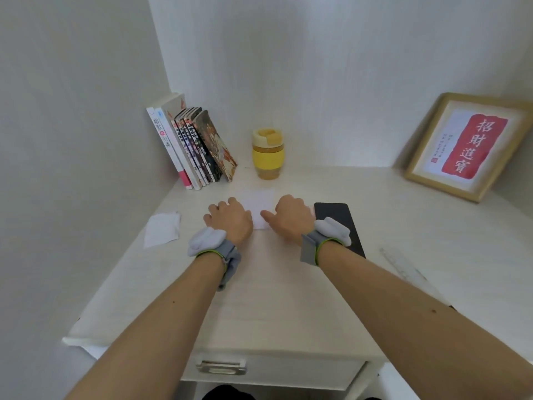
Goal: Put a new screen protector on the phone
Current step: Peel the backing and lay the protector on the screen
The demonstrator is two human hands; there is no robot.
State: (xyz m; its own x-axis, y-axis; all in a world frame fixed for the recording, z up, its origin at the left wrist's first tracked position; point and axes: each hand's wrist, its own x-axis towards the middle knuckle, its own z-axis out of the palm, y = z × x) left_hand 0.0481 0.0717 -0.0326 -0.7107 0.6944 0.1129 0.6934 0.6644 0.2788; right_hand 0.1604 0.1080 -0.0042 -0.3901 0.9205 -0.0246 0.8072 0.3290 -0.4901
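Both hands rest on a flat white paper packet (259,206) in the middle of the pale wooden desk (288,284). The left hand (230,219) has curled fingers on it. The right hand (291,219) curls too, thumb out; I cannot tell its grip. The flat black phone (334,212) lies just right. I think opening the packet comes next.
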